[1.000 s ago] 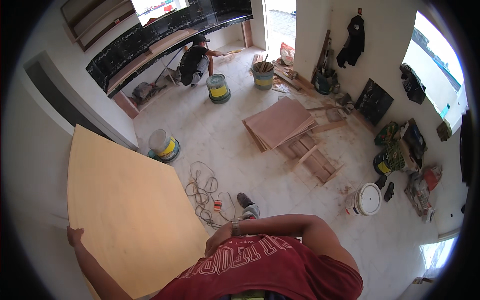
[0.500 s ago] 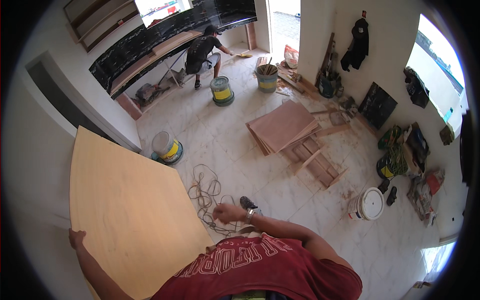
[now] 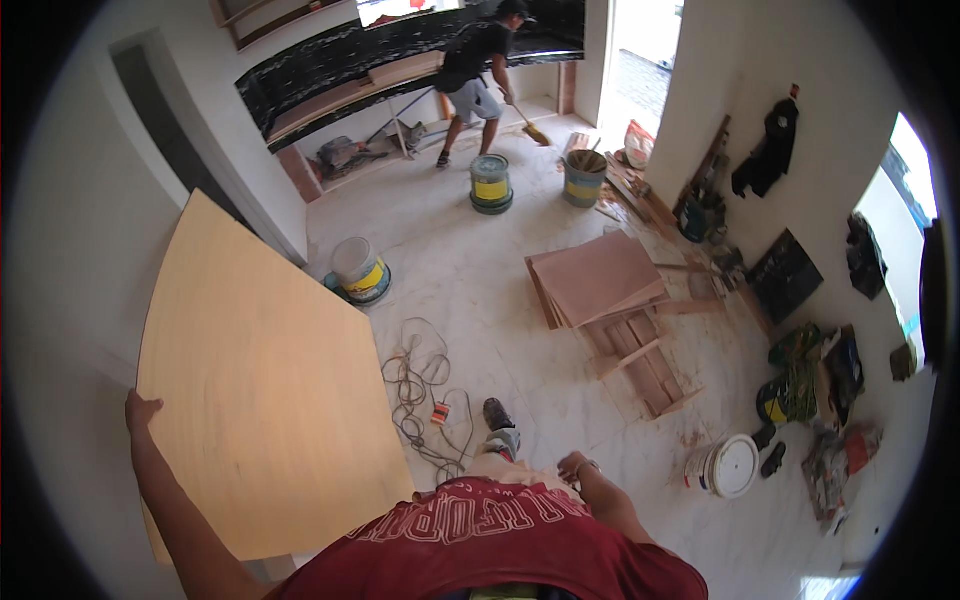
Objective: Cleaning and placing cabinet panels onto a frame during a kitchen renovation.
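A large pale plywood sheet (image 3: 270,380) stands tilted along my left side, close to the wall. My left hand (image 3: 143,410) is closed over its outer edge, with the thumb on the near face. At the right of my body hangs my right hand (image 3: 574,466), its fingers loosely curled and nothing visible in them. A tangled cord (image 3: 425,390) lies on the floor beside the sheet, with a small orange-red piece (image 3: 440,413) among its loops.
Ahead, a co-worker (image 3: 480,70) bends with a broom (image 3: 535,132) by the dark counter. Buckets (image 3: 357,270) stand around the floor. Stacked brown boards (image 3: 600,280) lie at centre right, near a white lidded bucket (image 3: 728,467). Bags and tools line the right wall.
My right hand has swung down and to the right from in front of my body. My left hand still grips the plywood. The co-worker has risen from a squat, and the view has shifted.
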